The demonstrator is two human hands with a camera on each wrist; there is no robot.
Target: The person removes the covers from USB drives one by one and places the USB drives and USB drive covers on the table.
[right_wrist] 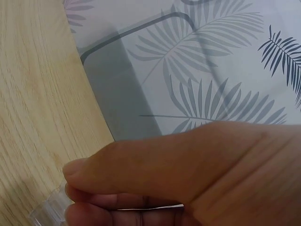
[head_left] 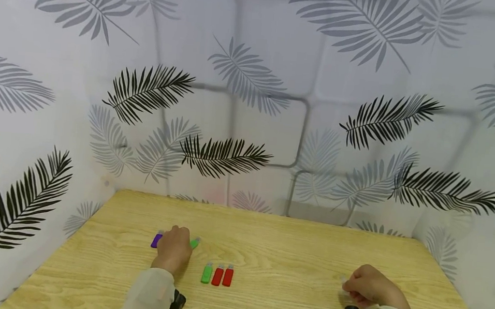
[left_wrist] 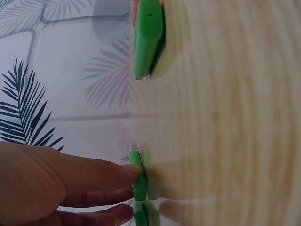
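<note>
My left hand (head_left: 173, 248) is at the table's left side, pinching a green USB stick (left_wrist: 137, 181) with a clear end between thumb and fingers. Just below it in the left wrist view, a second green piece (left_wrist: 140, 217) shows partly beside the fingertips. A purple USB stick (head_left: 156, 240) lies left of this hand, partly covered by it. To its right stand in a row a green USB stick (head_left: 206, 273) and two red USB sticks (head_left: 217, 276). Over at the right, my right hand (head_left: 370, 285) holds clear plastic (right_wrist: 51, 207) between thumb and curled fingers; its exact shape is mostly hidden.
Everything lies on a light wood-grain table (head_left: 282, 264). A leaf-patterned cloth wall (head_left: 267, 127) rises behind the table's back edge and along both sides. Each wrist carries a black camera mount (head_left: 178, 302).
</note>
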